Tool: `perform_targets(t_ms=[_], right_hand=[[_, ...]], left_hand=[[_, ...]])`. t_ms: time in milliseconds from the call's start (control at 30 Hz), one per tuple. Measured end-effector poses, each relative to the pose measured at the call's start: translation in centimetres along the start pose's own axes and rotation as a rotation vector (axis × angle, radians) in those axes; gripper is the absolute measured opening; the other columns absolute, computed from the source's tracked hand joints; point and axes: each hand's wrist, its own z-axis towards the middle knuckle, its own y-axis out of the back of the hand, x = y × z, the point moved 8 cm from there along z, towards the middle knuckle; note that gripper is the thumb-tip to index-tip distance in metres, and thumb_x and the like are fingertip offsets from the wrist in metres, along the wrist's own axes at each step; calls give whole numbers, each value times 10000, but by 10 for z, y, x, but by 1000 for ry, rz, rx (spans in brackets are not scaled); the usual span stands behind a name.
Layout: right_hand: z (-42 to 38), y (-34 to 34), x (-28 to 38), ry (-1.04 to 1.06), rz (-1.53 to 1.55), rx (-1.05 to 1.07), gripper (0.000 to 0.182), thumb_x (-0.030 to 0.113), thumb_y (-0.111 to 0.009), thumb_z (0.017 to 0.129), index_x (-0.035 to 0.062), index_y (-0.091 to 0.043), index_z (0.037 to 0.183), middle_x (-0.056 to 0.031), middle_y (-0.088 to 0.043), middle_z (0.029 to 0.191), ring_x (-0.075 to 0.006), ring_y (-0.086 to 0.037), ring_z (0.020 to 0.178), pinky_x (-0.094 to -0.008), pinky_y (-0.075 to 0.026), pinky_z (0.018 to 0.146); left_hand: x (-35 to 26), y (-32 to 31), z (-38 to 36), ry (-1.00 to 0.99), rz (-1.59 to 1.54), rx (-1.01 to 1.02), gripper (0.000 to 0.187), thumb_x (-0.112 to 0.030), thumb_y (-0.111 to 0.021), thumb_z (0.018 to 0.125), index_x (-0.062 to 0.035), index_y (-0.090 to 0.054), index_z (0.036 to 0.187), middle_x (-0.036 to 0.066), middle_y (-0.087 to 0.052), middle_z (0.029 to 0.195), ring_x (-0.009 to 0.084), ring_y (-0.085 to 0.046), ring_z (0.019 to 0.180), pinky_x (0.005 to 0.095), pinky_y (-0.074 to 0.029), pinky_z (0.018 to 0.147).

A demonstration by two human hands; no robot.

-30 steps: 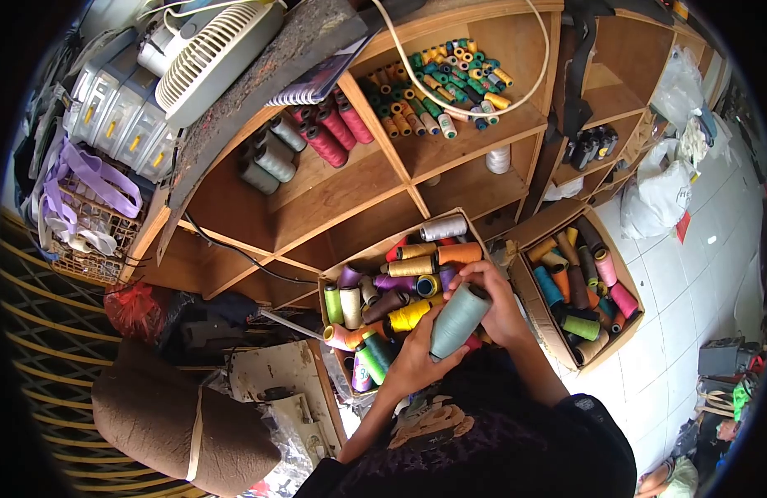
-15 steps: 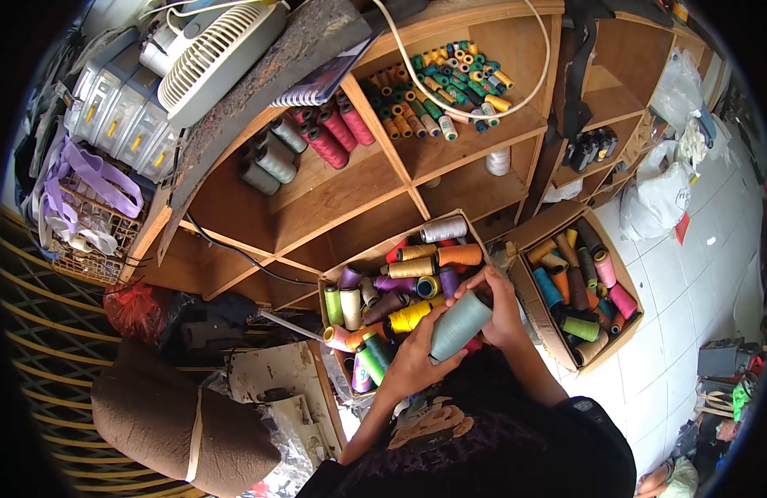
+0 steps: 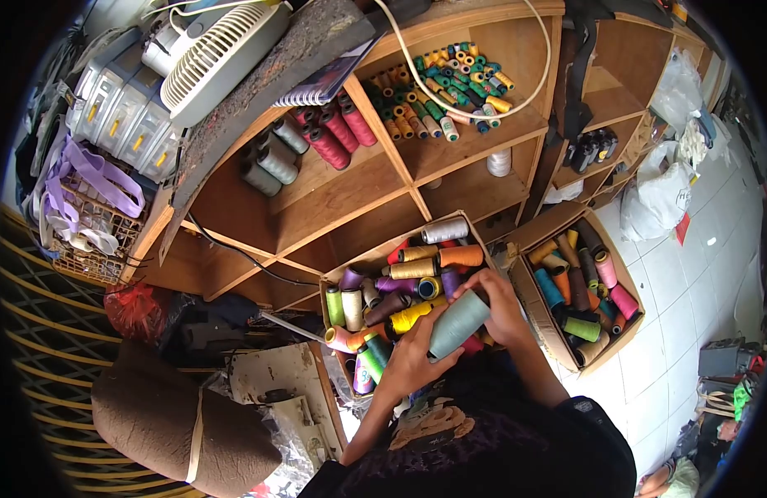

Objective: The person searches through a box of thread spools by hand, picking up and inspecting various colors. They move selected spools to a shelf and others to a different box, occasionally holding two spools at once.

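Note:
A large grey-green thread spool point(image 3: 460, 325) lies tilted between my two hands, close in front of my chest. My left hand point(image 3: 412, 358) is closed around its lower left side, with the thumb along the bottom end. My right hand point(image 3: 498, 309) curls over its upper right end, fingers closed on it; part of the grip is hidden by the spool. Behind and below them stands a cardboard box point(image 3: 324, 290) full of thread spools in many colours, among them a yellow spool point(image 3: 414, 316) and an orange spool point(image 3: 461, 256).
To the right, a second cardboard box point(image 3: 529, 319) holds more spools. A wooden shelf point(image 3: 342, 217) with red, grey and small mixed spools rises behind. A white fan point(image 3: 222, 62) sits on top at left. A brown padded roll point(image 3: 172, 423) lies at lower left.
The grey-green spool and both hands have shifted very slightly down and left. My grip on it looks the same.

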Motion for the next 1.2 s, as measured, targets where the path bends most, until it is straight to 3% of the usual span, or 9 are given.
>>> perform_targets(t_ms=[67,267,500,533,733,867,1000,1067,1200], right_hand=[[0,-1,-3,-133,330,-6,270,206,-419,975,-12,-579,961,-95,-633,896,-168,-620,855,-300,-470,785],[-10,-34,59,192,-681,182,257,193,-405,982,3,-579,982,-87,-634,894,-158,-622,868,-297,-467,798],[0,-10,24,-109,384,95,231,186,-531,927,-7,-558,1051,-136,-632,973,-202,-617,973,-324,-453,895],[-2,-15,31,-50,238,111,229,178,-530,927,-10,-551,1056,-141,-624,999,-213,-612,992,-333,-451,907],[-23,-57,90,366,-605,191,248,76,-611,841,31,-609,1085,-147,-587,1139,-305,-559,1094,-383,-439,939],[-36,-86,113,647,-1000,326,274,102,-657,801,68,-659,1073,-93,-558,1248,-306,-510,1152,-417,-435,941],[-42,-98,123,845,-1118,276,318,122,-672,785,128,-671,1102,-74,-528,1307,-316,-499,1165,-436,-438,937],[-31,-87,106,719,-1168,282,439,126,-657,808,103,-588,1242,-149,-424,1403,-351,-433,1252,-444,-384,1004],[-24,-68,84,374,-807,262,605,155,-623,861,16,-381,1397,-218,-253,1498,-361,-292,1372,-428,-261,1100]], left_hand=[[-3,0,-1,-19,6,6,743,-213,-766,755,10,-376,1347,255,-552,1179,376,-578,1087,415,-466,910],[-4,0,-1,-68,50,-37,721,-228,-750,766,13,-389,1342,275,-565,1127,409,-589,1032,436,-477,863],[-12,10,1,-90,-36,-58,705,-186,-763,757,30,-410,1328,238,-574,1137,365,-600,1027,400,-477,882],[-12,11,-1,-88,-46,-69,693,-179,-760,760,30,-415,1324,226,-578,1136,343,-608,1021,391,-478,881],[19,-12,-9,65,-681,138,628,-130,-740,773,19,-442,1306,135,-607,1098,176,-606,955,302,-481,833],[18,-25,-23,175,-1424,255,555,-351,-639,833,-7,-480,1238,144,-609,1033,188,-613,856,287,-494,714],[25,-5,-20,292,-1712,-97,732,-515,-584,804,27,-435,1272,157,-602,992,195,-597,726,280,-465,638],[12,16,-7,-42,-2191,92,825,-557,-565,820,33,-345,1353,116,-564,917,135,-482,560,289,-410,589],[14,29,-12,-135,-2088,-79,782,-550,-563,832,5,-357,1343,87,-555,946,96,-499,564,250,-398,554]])
